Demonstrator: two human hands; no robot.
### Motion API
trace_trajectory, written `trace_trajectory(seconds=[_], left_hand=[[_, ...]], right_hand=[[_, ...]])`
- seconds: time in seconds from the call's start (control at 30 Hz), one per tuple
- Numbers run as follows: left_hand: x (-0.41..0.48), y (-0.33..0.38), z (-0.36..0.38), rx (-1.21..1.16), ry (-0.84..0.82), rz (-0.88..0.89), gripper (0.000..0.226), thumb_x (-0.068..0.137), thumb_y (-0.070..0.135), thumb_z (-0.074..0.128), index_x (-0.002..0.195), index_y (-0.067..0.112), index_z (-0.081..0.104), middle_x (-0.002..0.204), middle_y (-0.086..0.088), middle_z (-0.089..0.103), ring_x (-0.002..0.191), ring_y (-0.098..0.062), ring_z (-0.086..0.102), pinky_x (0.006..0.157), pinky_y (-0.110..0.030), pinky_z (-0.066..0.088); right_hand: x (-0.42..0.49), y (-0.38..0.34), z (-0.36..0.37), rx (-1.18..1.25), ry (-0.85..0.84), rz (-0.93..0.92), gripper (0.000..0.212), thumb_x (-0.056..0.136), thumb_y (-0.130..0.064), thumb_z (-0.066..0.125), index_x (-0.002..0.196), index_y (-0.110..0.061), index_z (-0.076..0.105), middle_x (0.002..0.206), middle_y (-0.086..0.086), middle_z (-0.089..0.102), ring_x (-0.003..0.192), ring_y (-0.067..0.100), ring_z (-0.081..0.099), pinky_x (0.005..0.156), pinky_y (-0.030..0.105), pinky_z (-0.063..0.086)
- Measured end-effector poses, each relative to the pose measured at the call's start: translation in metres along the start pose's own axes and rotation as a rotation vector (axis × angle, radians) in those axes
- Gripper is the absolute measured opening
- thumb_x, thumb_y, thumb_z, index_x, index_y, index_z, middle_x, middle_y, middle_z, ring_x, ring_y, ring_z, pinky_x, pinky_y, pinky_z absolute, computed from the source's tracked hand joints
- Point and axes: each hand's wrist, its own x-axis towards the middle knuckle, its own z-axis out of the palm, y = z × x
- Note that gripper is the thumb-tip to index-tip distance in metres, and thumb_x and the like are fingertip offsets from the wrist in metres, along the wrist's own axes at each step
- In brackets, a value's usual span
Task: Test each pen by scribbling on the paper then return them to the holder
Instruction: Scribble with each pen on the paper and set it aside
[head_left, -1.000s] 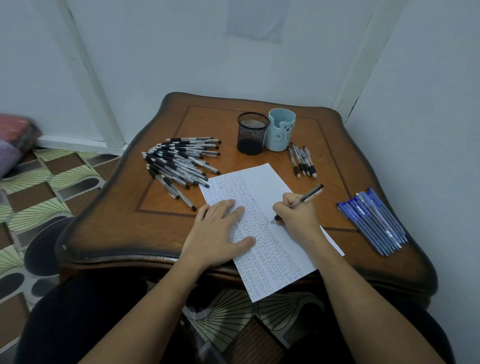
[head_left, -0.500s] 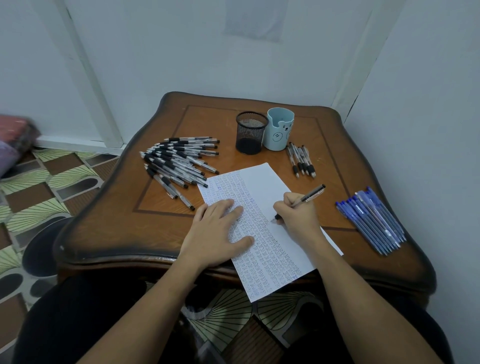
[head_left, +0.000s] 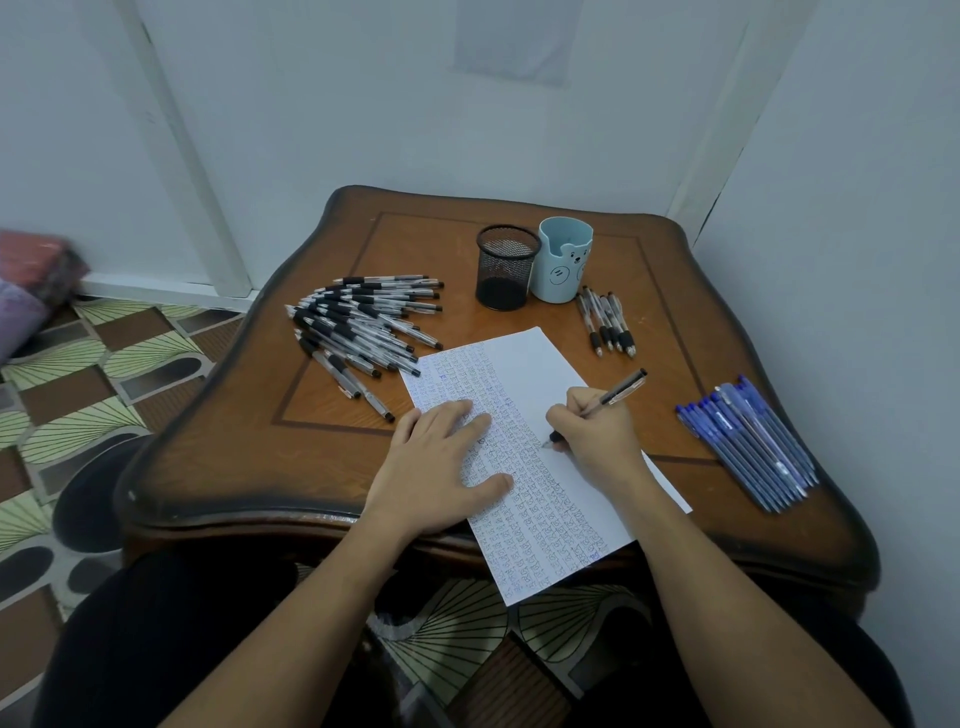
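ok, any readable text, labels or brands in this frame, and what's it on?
No readable text.
Paper: rows of handwritten marks, too small to read.
Pale blue pen holder: a drawn bear face only, no words.
Blue pens: any barrel print is too small to tell.

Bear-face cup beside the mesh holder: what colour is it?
The cup is pale blue; head view shows it.

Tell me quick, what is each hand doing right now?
Left hand: open, fingers flat, pressing on the paper.
Right hand: gripping a black pen, tip on the paper.
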Motion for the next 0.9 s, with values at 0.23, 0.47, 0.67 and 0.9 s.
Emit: trace_trajectory(seconds=[0.23, 0.47, 0.67, 0.9], left_hand=[[0.0, 0.0, 0.0, 0.004, -0.005, 0.002, 0.092, 0.072, 0.081, 0.018, 0.149, 0.033, 0.029, 0.158, 0.008, 0.019, 0.144, -0.008, 0.009, 0.117, -0.037, -0.006], [0.0, 0.0, 0.0, -0.005, 0.002, 0.004, 0.092, 0.072, 0.08, 0.019, 0.149, 0.032, 0.031, 0.158, 0.007, 0.02, 0.144, -0.008, 0.01, 0.117, -0.037, -0.006], [0.0, 0.001, -0.001, 0.007, -0.007, 0.002, 0.093, 0.071, 0.081, 0.017, 0.15, 0.032, 0.029, 0.158, 0.008, 0.019, 0.143, -0.007, 0.008, 0.117, -0.036, -0.007], [-0.001, 0.001, -0.001, 0.01, -0.012, -0.005, 0.093, 0.071, 0.08, 0.017, 0.15, 0.033, 0.028, 0.158, 0.008, 0.018, 0.144, -0.007, 0.007, 0.116, -0.035, -0.008]], right_hand=[[0.004, -0.009, -0.006, 0.086, 0.096, 0.068, 0.037, 0.089, 0.005, 0.056, 0.059, -0.011, 0.042, 0.054, 0.002, 0.044, 0.046, 0.009, 0.05, 0.046, 0.024, 0.049], [0.005, -0.011, -0.006, 0.162, 0.092, 0.155, 0.034, 0.097, -0.009, 0.057, 0.064, -0.01, 0.055, 0.056, 0.0, 0.055, 0.051, 0.009, 0.054, 0.056, 0.028, 0.051], [0.003, -0.019, -0.007, 0.204, 0.132, 0.163, 0.039, 0.104, -0.024, 0.048, 0.066, -0.018, 0.055, 0.052, 0.005, 0.051, 0.046, 0.013, 0.044, 0.051, 0.029, 0.04], [0.002, -0.023, -0.007, 0.069, 0.069, 0.174, 0.033, 0.107, -0.042, 0.032, 0.11, -0.024, 0.059, 0.056, 0.004, 0.05, 0.047, 0.012, 0.046, 0.048, 0.026, 0.039]])
